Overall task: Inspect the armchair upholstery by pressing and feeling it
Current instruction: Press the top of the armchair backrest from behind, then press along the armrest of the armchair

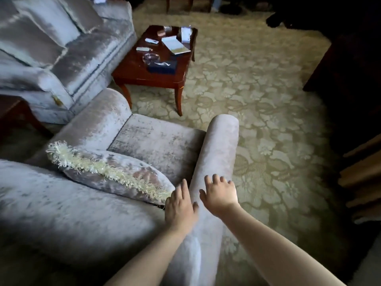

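Both hands, left hand (180,205) and right hand (219,195), lie open-palmed on the armchair's armrest (216,149) at lower centre; next, pressing farther along it.

The sofa (61,48) is cut off at the left edge; the coffee table's (132,75) small items are perhaps papers.

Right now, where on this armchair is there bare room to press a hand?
The seat cushion is bare between both armrests, ahead of the fringed pillow. The right armrest is free beyond the right hand. The pillow crowds the back corner beside the left hand.
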### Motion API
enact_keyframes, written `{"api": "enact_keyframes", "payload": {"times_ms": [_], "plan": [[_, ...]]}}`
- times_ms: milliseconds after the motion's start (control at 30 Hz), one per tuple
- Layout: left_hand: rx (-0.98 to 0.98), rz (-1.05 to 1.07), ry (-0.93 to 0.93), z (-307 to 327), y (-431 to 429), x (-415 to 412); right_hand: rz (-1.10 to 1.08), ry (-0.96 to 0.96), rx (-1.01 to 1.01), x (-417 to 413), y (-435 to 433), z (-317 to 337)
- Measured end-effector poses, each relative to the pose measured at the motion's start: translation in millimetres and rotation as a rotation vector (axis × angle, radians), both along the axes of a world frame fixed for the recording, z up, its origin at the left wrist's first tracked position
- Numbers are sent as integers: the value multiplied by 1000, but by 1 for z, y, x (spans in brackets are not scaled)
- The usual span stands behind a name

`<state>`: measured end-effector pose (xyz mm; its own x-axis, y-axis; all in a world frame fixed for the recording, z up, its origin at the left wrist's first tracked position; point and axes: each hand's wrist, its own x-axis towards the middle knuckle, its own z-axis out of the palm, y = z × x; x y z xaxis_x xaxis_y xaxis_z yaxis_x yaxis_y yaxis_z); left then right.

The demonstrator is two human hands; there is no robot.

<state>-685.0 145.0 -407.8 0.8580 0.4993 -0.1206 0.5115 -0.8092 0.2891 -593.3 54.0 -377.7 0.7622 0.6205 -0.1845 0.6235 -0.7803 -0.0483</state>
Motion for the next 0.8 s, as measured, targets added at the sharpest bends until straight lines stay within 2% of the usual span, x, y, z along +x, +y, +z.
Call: {"api": "enact_keyframes", "payload": {"times_ms": [133, 267, 500, 633, 800], "plan": [[106, 85, 45, 0, -7, -1, 83, -36, -22, 27, -47, 20], [84, 211, 25, 7, -8, -3, 147, -66, 1, 42, -88, 33], [183, 192, 47, -3, -12, 5, 167, -91, -35, 101, -101, 47], [95, 320, 26, -17, -25, 45, 248, -94, -40, 137, -87, 45], [13, 365, 32, -41, -34, 136, 361, -100, -57, 206, -55, 39]]}}
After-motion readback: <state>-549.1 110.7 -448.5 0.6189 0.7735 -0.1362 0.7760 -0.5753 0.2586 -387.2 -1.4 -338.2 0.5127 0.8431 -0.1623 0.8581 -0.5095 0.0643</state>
